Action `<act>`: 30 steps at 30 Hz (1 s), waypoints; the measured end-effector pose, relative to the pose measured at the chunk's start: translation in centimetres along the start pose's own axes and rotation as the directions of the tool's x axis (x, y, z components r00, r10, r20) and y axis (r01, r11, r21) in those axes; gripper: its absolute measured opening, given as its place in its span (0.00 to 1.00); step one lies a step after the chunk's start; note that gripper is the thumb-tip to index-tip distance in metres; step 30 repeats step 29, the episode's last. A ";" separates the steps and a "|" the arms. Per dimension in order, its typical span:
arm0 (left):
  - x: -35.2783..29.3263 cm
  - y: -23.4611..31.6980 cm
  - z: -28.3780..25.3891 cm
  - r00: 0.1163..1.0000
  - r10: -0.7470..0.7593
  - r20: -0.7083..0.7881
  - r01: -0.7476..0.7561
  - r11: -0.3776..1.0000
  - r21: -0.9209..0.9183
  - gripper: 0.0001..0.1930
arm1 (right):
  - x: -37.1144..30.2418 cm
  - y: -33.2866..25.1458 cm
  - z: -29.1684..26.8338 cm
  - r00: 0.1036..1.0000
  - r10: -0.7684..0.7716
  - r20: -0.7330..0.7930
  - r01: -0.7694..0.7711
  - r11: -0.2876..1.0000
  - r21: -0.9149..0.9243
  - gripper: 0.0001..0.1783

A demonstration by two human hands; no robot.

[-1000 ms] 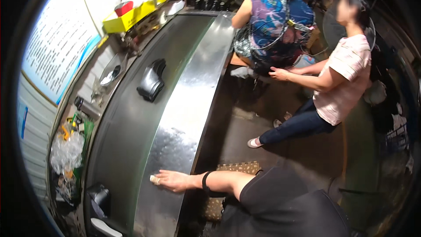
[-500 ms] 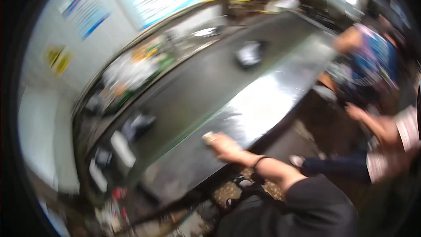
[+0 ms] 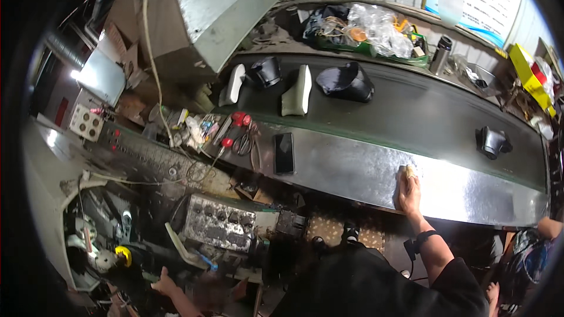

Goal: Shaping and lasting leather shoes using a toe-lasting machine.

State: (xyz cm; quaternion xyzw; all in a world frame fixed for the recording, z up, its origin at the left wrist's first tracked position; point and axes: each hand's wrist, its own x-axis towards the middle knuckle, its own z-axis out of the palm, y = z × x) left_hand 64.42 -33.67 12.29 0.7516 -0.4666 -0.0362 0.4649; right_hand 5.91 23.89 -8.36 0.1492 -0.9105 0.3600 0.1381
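Observation:
My right hand (image 3: 409,192) rests on the shiny metal edge strip (image 3: 346,167) of the long bench, its fingers closed on a small pale yellowish piece (image 3: 410,172). Whether that piece is cloth or sponge I cannot make out. At the lower left my left hand (image 3: 166,286) reaches out beside dark machinery, thumb and fingers apart, with nothing seen in it. On the dark belt (image 3: 411,100) behind the strip lie black shaped pieces like shoe uppers, one in the middle (image 3: 348,82) and one at the right (image 3: 493,142). A pale foot-shaped form (image 3: 298,91) lies between others farther left.
A black phone (image 3: 284,154) lies on the strip, near scissors (image 3: 244,142) and a red-handled tool (image 3: 239,119). Behind the belt stand a green tray (image 3: 376,50) of plastic bags and a dark flask (image 3: 440,54). Another person (image 3: 534,258) is at the lower right.
The view has swung left and levelled, bringing the tools, phone and my left hand into sight. My right hand still holds the pale piece on the metal strip.

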 end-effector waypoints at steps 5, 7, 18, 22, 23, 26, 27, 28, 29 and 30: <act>-0.2 1.4 -1.2 0.985 -0.163 0.064 0.167 0.984 -0.066 0.33 | 0.7 -1.5 -1.2 0.969 0.190 0.160 -0.207 0.974 0.096 0.21; -1.2 4.2 -2.5 0.953 -0.262 0.149 0.284 0.946 -0.157 0.31 | 1.6 -3.8 -1.8 1.000 0.017 0.009 -0.018 0.997 0.077 0.25; -23.9 16.2 -6.9 0.242 0.079 0.967 0.845 0.472 -0.250 0.24 | 4.7 -26.8 3.9 0.472 -0.389 0.791 -0.820 0.137 0.556 0.59; -29.4 16.8 -2.9 -0.062 0.055 0.997 0.889 0.457 0.030 0.21 | 4.7 -27.8 0.4 0.563 -0.431 0.705 -0.821 -0.194 0.537 0.65; -31.0 16.4 -1.3 -0.087 0.005 0.996 0.861 0.503 0.072 0.21 | 4.6 -27.7 -0.6 0.648 -0.409 0.643 -0.734 -0.109 0.671 0.64; -34.2 15.0 1.8 -0.277 0.013 0.961 0.763 0.611 0.211 0.24 | 3.9 -26.7 -4.0 0.689 -0.259 0.677 -0.704 -0.016 0.710 0.64; -35.0 14.7 2.2 -0.338 0.011 0.941 0.713 0.656 0.249 0.25 | 4.0 -26.2 -5.2 0.703 -0.230 0.673 -0.683 0.043 0.729 0.65; -35.6 14.4 2.4 -0.368 0.060 0.928 0.695 0.681 0.232 0.25 | 3.9 -25.7 -6.3 0.694 -0.243 0.678 -0.695 0.021 0.719 0.62; -36.3 14.4 2.5 -0.491 0.065 0.869 0.708 0.610 0.354 0.26 | 4.0 -25.2 -7.2 0.701 -0.216 0.680 -0.693 0.021 0.721 0.62; -36.3 14.4 2.5 -0.491 0.065 0.869 0.708 0.610 0.354 0.26 | 4.0 -25.2 -7.2 0.701 -0.216 0.680 -0.693 0.021 0.721 0.62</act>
